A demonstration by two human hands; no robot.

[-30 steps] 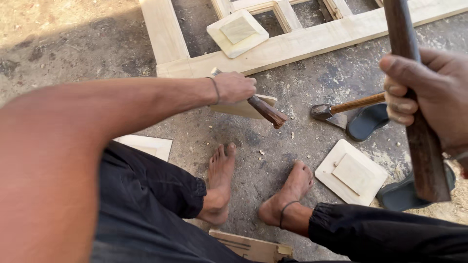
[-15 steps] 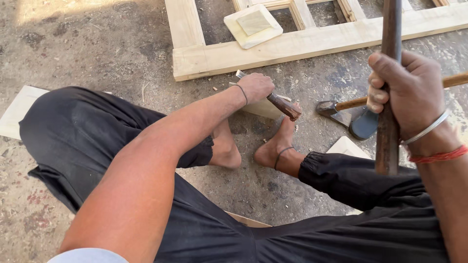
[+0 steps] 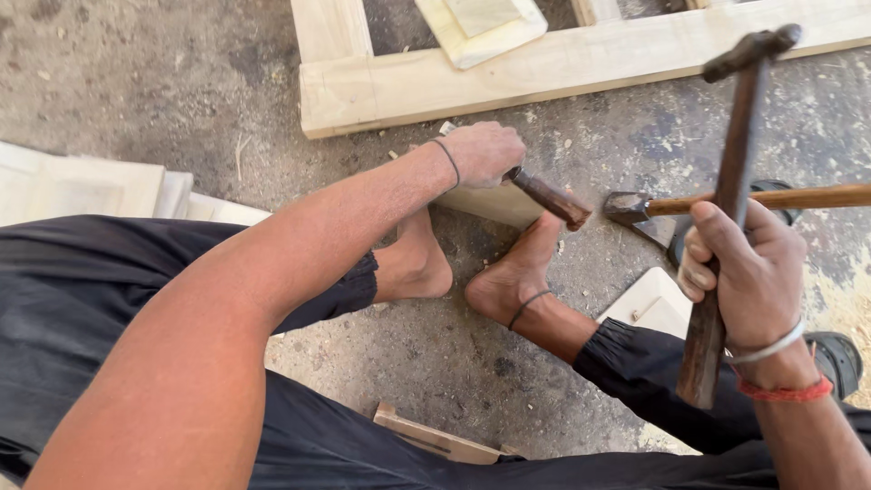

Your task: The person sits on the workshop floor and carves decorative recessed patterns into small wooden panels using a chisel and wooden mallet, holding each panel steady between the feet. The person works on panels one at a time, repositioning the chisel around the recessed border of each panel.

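Chisel, with a dark brown wooden handle, lies slanted over a pale wood block that rests on the concrete floor just ahead of 2 bare feet. The left hand has its fingers clamped around the chisel's upper end. The right hand is raised, fingers wrapped tight on a dark hammer held nearly upright, head at the top. A hatchet with a light handle lies on the floor behind that hand. A pale wooden frame runs along the far edge, a square panel resting in its opening. Stacked panels sit at the left; bare concrete lies between them and the frame.
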